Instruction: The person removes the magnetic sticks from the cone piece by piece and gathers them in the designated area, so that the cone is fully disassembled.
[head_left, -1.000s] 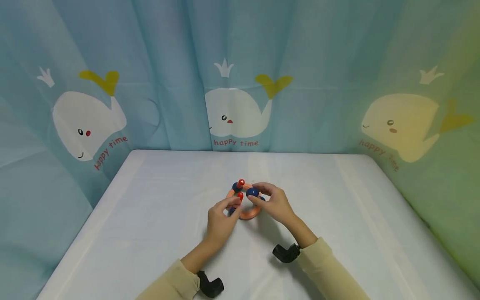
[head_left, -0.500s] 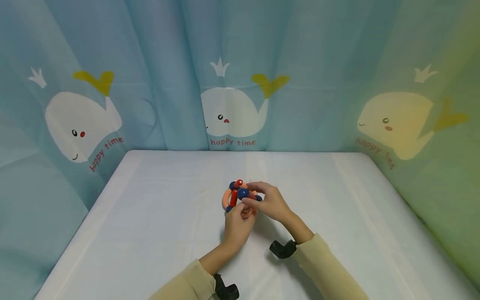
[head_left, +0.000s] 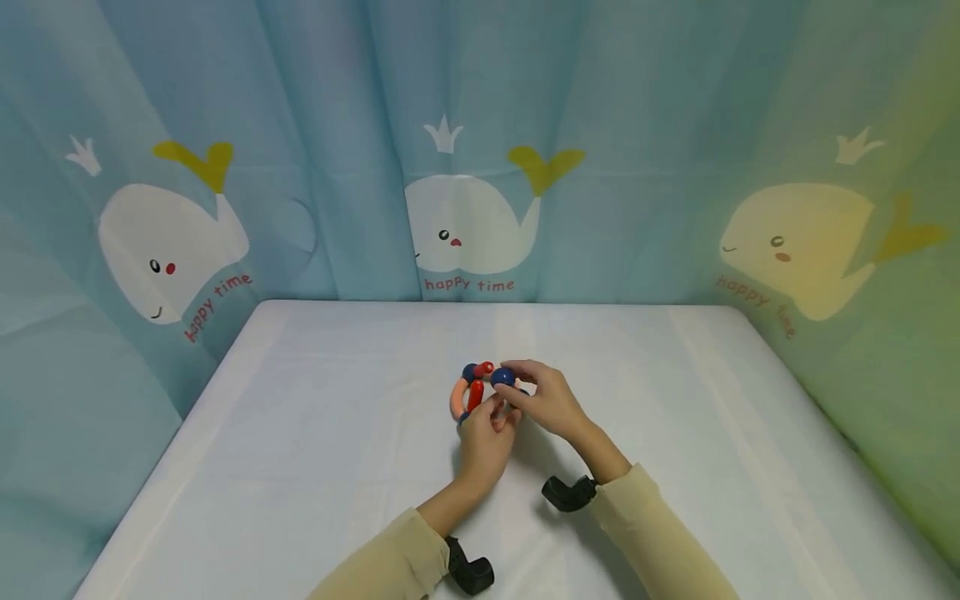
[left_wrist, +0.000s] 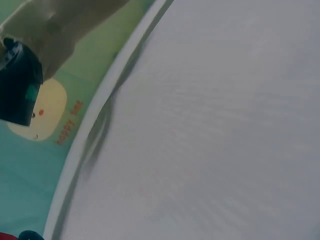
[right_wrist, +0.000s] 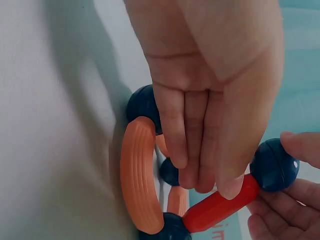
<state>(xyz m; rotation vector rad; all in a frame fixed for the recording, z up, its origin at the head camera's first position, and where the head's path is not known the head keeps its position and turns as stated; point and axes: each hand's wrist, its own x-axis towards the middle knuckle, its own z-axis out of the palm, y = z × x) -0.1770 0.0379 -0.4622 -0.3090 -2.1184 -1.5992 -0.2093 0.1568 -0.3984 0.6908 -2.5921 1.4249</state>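
Observation:
A ring of curved orange rods (right_wrist: pixel 139 175) joined by blue balls lies on the table. My right hand (head_left: pixel 551 404) grips a blue ball (head_left: pixel 503 378) above the ring's right side. In the right wrist view, a red rod (right_wrist: pixel 217 206) slants from a ring ball (right_wrist: pixel 167 229) to that held ball. My left hand (head_left: pixel 486 450) pinches this rod, its thumb (right_wrist: pixel 231 189) lying on it. Two more red rods show at the ring's left: one (head_left: pixel 476 394) beside my left fingers, another (head_left: pixel 485 368) leaning from the far ball (head_left: pixel 470 372). My hands hide the ring's near right part.
The white table (head_left: pixel 300 433) extends around the toy on all sides. A curtain with whale prints (head_left: pixel 472 225) surrounds it. Black wrist mounts (head_left: pixel 470 569) sit on both arms. In the left wrist view, the right sleeve (left_wrist: pixel 55 30) and its mount (left_wrist: pixel 20 85) are visible.
My left hand has moved right, off the left red rod and onto the rod under the ball in my right hand. My right hand shifts slightly, still holding its ball.

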